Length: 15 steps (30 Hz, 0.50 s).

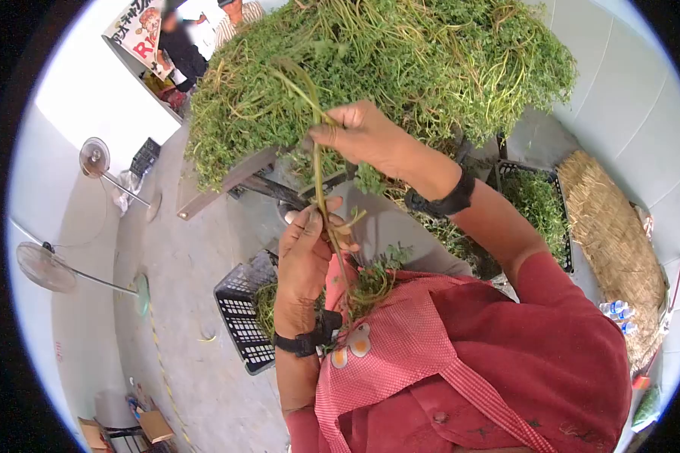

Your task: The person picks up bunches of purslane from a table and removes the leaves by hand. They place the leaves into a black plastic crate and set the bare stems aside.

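Note:
A long green plant stem (pixel 318 170) runs upright between my two hands, its leafy end hanging down over the red checked apron (pixel 400 340). My left hand (pixel 307 245) is closed around the lower part of the stem. Higher up, my right hand (pixel 359 136) pinches the same stem between thumb and fingers. Beyond my hands, a large heap of leafy green plants (pixel 385 68) covers a raised table. Both wrists wear black bands.
A black crate (pixel 242 325) with greens stands below left. Another crate (pixel 570 226) of greens is at right, beside a woven straw mat (pixel 608 241). Two fans (pixel 94 157) stand at left. A person (pixel 183 49) is at the upper left, near a sign.

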Tool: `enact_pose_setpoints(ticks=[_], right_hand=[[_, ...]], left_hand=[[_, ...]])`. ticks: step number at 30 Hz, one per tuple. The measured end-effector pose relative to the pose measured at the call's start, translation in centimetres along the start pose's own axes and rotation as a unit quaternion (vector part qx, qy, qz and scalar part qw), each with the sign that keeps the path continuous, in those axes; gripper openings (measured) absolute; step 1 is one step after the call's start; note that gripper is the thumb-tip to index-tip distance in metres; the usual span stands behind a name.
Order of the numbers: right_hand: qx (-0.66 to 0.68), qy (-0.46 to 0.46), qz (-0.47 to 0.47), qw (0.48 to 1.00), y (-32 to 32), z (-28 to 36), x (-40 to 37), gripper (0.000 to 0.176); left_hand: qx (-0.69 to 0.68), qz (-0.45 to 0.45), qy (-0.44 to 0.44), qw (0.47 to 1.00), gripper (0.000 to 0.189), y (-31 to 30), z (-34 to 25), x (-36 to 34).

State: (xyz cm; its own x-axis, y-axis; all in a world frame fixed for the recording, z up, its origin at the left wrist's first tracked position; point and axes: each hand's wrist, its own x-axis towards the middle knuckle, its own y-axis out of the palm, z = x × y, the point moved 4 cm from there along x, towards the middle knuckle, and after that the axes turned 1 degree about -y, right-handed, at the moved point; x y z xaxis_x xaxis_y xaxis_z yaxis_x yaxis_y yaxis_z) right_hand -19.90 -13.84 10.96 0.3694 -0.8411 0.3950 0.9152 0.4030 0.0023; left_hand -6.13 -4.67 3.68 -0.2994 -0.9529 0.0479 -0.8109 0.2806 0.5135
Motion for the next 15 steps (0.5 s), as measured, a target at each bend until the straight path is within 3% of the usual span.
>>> enact_pose_setpoints(ticks=[4,6,13,15], right_hand=[[0.018,-0.013,0.037,0.999,-0.5,0.4,-0.4,0.028],[0.037,0.012,0.035,0.999,-1.1,-0.4,-0.3,0.026],[0.046,0.034,0.013,0.998,-1.3,-0.1,-0.5,0.024],[0.069,0.024,0.011,0.997,-1.9,-0.5,-0.1,0.024]], left_hand=[[-0.017,0.015,-0.028,0.999,0.032,0.4,0.5,-0.5],[-0.034,-0.031,-0.052,0.998,0.032,0.2,0.8,-0.7],[-0.016,-0.024,-0.036,0.999,0.030,-0.2,1.0,-0.7],[-0.050,0.031,-0.028,0.998,0.032,0.6,0.9,-1.0]])
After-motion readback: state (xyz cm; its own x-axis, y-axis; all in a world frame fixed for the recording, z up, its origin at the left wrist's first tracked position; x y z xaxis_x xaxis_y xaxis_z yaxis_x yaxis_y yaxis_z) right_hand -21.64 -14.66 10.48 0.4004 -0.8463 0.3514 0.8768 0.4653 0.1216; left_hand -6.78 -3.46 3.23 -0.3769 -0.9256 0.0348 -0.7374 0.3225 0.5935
